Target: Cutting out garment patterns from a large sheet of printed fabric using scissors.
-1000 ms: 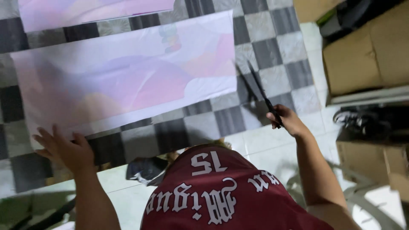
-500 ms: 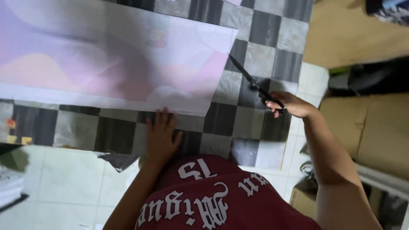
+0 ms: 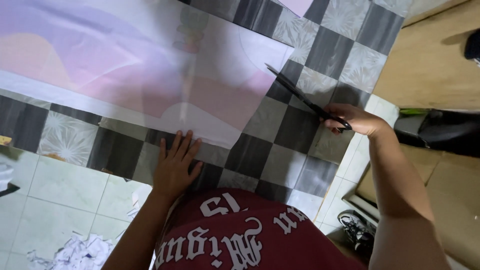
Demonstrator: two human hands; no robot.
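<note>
A large sheet of printed paper [image 3: 125, 75], pink, purple and white, lies flat on a black and grey checkered mat [image 3: 300, 130]. My left hand [image 3: 174, 167] presses palm down on the sheet's near edge, fingers spread. My right hand [image 3: 356, 119] grips the handles of long black scissors [image 3: 305, 100]. The blades point up and left, and their tip rests close to the sheet's right edge. My dark red shirt with white lettering [image 3: 235, 235] fills the bottom middle.
White paper scraps [image 3: 80, 250] lie on the pale tiled floor at the bottom left. Brown cardboard [image 3: 430, 55] sits at the upper right, a black object [image 3: 440, 130] beside it, and a black sandal [image 3: 357, 227] on the floor near my right arm.
The view has shifted closer to the sheet's right corner. My left hand has slid right along the near edge. The scissors have come nearer the sheet's right edge.
</note>
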